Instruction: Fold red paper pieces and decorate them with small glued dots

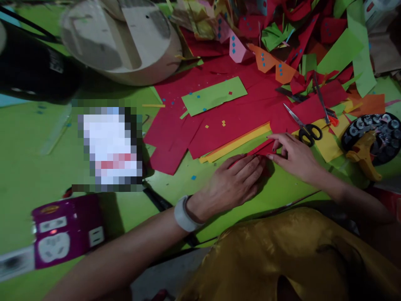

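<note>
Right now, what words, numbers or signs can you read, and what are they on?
None can be read clearly.
Black object: white print, too blurred.
Bright screen: pixelated.
Purple socket block: orange label, too small.
White strip: dark mark, blurred.

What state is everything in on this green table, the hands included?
Left hand: laid over a small red paper piece
Right hand: thumb and fingertips at that piece; grip unclear
Small red paper piece: partly covered; fold unclear
Black-handled scissors: lying, blades together
Purple socket block: red light on, visible sockets unplugged
Phone-like device: pixelated, bright screen
Wristband: worn, left wrist
</note>
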The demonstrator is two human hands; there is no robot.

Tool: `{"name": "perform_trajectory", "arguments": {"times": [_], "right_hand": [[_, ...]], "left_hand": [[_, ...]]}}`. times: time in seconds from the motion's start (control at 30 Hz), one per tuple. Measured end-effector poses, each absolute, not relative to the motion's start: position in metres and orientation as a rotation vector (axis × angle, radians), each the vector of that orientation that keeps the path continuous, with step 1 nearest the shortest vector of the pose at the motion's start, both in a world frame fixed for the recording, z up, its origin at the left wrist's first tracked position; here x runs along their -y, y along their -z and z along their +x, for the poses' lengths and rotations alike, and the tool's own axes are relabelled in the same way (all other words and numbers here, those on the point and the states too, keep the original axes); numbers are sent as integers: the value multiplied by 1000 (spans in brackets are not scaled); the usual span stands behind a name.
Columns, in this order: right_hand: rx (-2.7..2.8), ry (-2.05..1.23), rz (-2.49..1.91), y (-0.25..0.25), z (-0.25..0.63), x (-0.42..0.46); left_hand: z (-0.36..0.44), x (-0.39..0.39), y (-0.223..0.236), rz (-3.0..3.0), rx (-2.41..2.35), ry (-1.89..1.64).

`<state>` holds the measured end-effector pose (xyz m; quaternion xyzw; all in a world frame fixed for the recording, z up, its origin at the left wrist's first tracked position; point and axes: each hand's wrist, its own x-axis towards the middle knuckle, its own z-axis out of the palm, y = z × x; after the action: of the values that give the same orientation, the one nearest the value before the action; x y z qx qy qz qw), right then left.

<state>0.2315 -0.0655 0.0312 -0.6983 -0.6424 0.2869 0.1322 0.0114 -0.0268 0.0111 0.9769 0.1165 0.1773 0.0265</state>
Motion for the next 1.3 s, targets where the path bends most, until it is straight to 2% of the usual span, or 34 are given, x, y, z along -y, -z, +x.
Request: {"name": "perform_trajectory", "arguments": {"times": [0.4,0.7,0.93,1.13,1.3], "right_hand": [[1807,-1058,-1826,-30,245,61],[1879,-870,-1825,-23,252,60],[1827,-942,-1818,-18,258,57],[1855,-821,-1896,-20,255,57],[1805,-994,-1847,-24,258,56]], "left_hand": [[16,22,-7,3012,-376,-430],[25,20,-9,2990,-388,-327],[21,16,-9,2949,-295,-412],[19,15,-11,2920,-274,-430],[18,14,-9,2873,-260,-443]]}}
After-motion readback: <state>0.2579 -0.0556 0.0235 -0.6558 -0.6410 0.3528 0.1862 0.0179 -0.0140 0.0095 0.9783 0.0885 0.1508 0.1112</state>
